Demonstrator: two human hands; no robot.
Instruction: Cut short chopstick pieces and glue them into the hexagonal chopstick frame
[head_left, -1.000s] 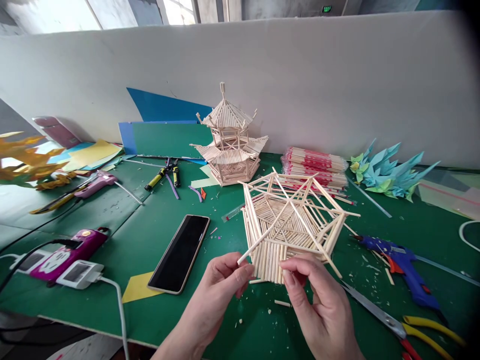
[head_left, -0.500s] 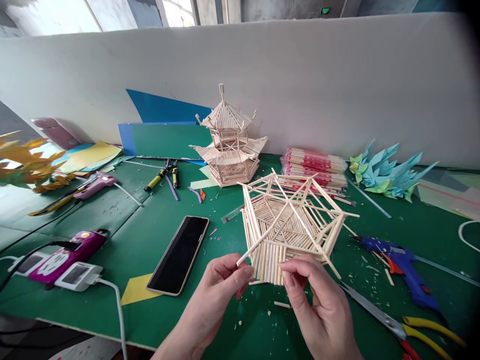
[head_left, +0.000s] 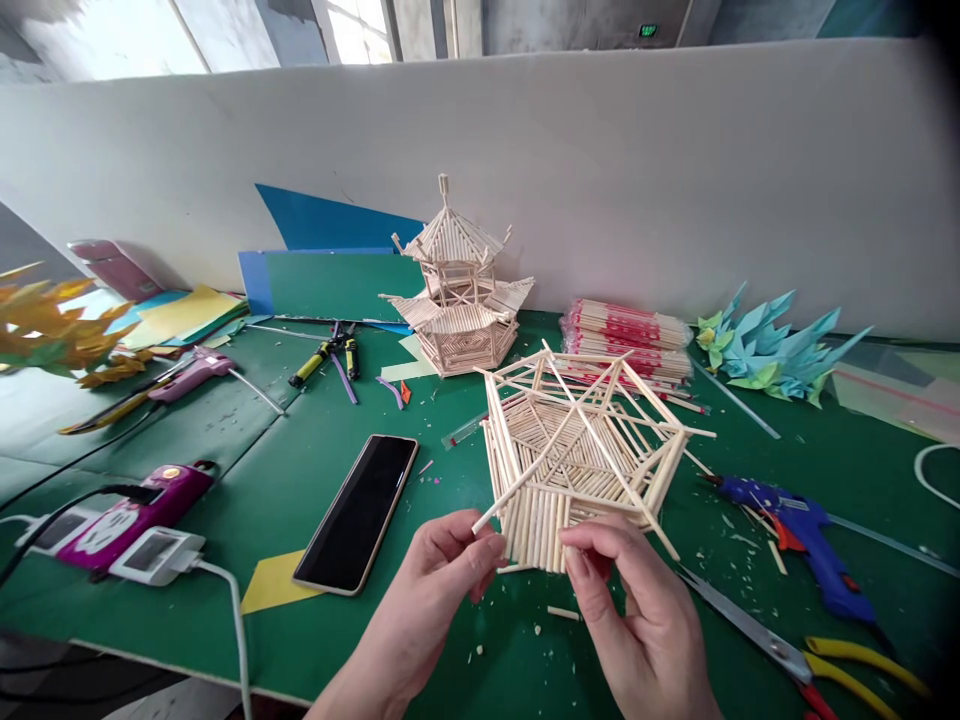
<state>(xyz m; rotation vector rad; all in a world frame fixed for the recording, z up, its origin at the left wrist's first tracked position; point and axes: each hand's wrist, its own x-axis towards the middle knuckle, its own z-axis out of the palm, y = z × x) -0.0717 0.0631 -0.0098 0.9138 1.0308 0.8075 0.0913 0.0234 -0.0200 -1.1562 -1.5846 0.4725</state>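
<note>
A hexagonal wooden-stick model (head_left: pixel 577 440) stands before me, with long sticks crossing over its open top and a woven-looking stick floor. Its front side has a row of short upright sticks (head_left: pixel 534 525). At the front left corner, the fingers of my left hand (head_left: pixel 450 575) are closed on the model, beside a stick end that juts out. My right hand (head_left: pixel 637 600) pinches a short stick at the right end of that row; fingertips partly hide it. Behind stands a finished-looking stick pagoda (head_left: pixel 461 290) with two roofs.
Right of my hands lie a blue glue gun (head_left: pixel 802 540) and scissors (head_left: pixel 757 625). A phone (head_left: pixel 358 515) and a purple power strip (head_left: pixel 142 515) are at left. Packs of sticks (head_left: pixel 626 340) and a blue paper plant (head_left: pixel 780 345) sit behind. Pliers (head_left: pixel 322 355) lie farther back.
Both hands keep nearly the same place and hold on the model. The whole view has shifted slightly downward in the frame.
</note>
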